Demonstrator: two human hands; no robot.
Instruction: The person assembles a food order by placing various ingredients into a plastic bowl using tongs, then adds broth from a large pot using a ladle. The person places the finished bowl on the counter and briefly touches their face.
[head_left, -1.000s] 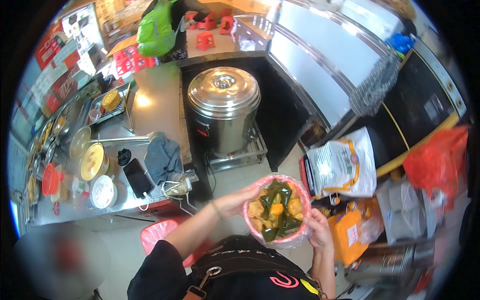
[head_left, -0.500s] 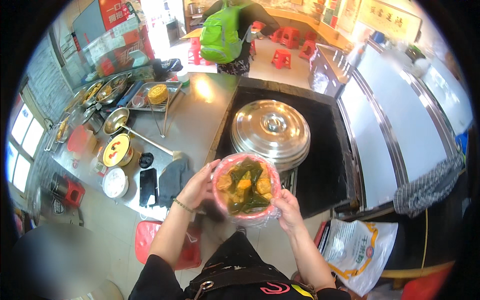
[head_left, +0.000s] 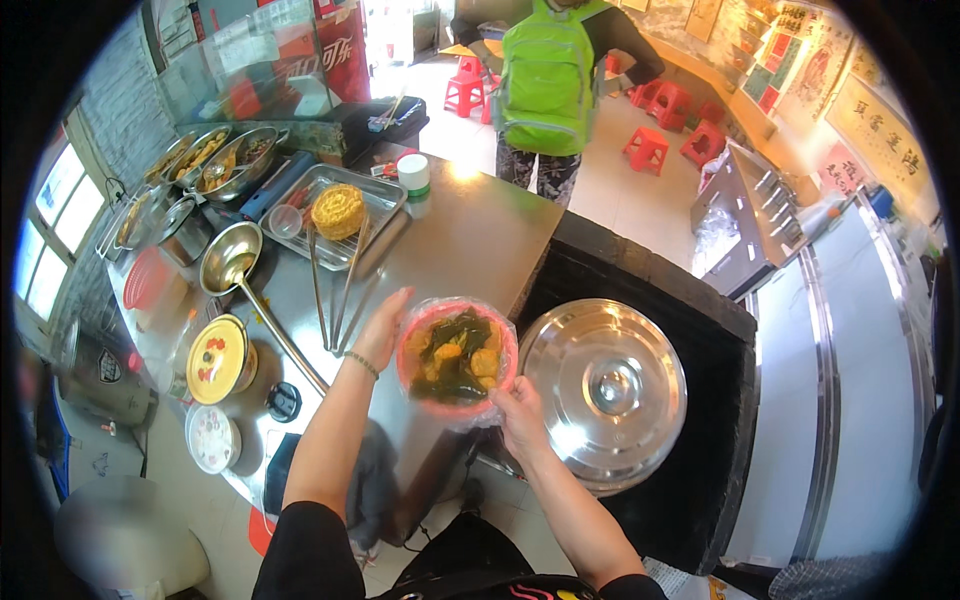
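A pink bowl [head_left: 442,410] lined with clear plastic is held level over the near edge of the steel counter. Inside it, dark green kelp strips [head_left: 462,328] and golden fried tofu pieces [head_left: 486,362] sit in broth. My left hand [head_left: 382,332] supports the bowl's left side, its fingers partly hidden behind the plastic. With thumb on the rim, my right hand [head_left: 521,412] grips the lower right side. Just right of the bowl lies a big round steel lid [head_left: 570,340] with a knob, covering a pot set in the dark stove.
Left on the counter are a ladle [head_left: 232,262], a pair of tongs [head_left: 345,290], a steel tray [head_left: 378,190] with a yellow noodle cake, a yellow-lidded tub [head_left: 216,362] and several dishes. A person with a green backpack [head_left: 547,85] stands beyond the counter, near red stools [head_left: 645,150].
My view has turned left. Both hands have carried the bowl left, from in front of the lidded pot to the counter edge. The person with the backpack remains beyond the counter.
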